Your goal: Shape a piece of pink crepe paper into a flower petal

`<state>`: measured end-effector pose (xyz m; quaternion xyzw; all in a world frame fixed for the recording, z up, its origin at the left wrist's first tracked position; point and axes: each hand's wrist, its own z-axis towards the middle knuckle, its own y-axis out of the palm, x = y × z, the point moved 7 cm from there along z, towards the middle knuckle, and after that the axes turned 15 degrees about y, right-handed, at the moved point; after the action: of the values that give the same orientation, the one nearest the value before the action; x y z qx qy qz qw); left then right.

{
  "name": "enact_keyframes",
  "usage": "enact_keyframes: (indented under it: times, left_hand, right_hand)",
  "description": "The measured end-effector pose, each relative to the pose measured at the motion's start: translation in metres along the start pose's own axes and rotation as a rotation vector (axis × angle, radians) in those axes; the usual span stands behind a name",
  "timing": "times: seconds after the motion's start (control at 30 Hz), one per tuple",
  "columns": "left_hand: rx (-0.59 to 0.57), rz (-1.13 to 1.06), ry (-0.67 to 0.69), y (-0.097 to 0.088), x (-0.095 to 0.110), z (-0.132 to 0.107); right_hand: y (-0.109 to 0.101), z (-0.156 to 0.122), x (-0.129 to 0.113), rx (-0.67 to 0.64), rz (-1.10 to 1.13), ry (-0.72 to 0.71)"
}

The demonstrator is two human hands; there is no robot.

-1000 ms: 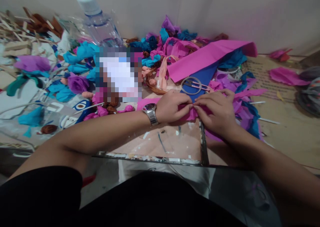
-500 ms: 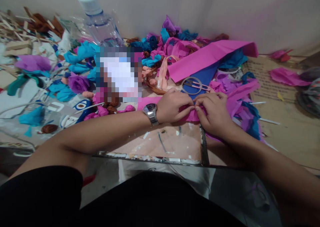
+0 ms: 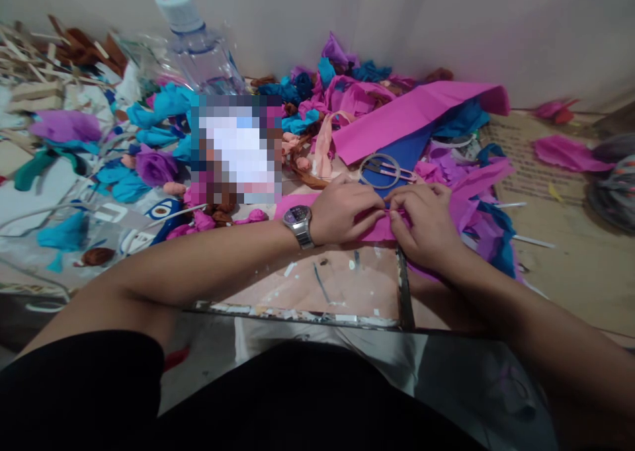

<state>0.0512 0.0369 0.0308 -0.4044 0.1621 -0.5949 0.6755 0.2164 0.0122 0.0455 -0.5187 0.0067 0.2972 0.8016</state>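
My left hand (image 3: 343,211), with a metal watch (image 3: 299,226) on its wrist, pinches the edge of a strip of pink crepe paper (image 3: 378,231). Close beside it, my right hand (image 3: 425,227) pinches the same strip, thumb against fingers. The two sets of fingertips almost meet at the paper's upper edge, and the fold between them is too small to make out. Just beyond the fingers, a pale ring (image 3: 364,181) lies on blue paper (image 3: 415,148), with what looks like a pair of scissors (image 3: 407,174) partly inside it.
A large folded pink sheet (image 3: 421,112) lies behind my hands. Crumpled paper and paper flowers (image 3: 157,164) crowd the left, near a capped plastic bottle (image 3: 206,61) and a blurred-out bright patch. Wooden sticks (image 3: 30,61) pile up far left. Cardboard (image 3: 555,252) covers the right.
My right thumb has shifted very slightly to the right along the pink paper. Both hands otherwise stay in place, still pinching it.
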Motion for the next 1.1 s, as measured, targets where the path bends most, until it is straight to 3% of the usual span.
enact_keyframes:
  times: [0.5, 1.1]
  left_hand:
    - [-0.04, 0.036, -0.033, -0.002, -0.004, -0.001]
    - [-0.061, 0.041, -0.054, -0.003, -0.015, -0.003]
  right_hand:
    - [-0.013, 0.003, 0.0, 0.043, -0.008, -0.002]
    - [-0.015, 0.004, 0.001, 0.052, 0.01, 0.001]
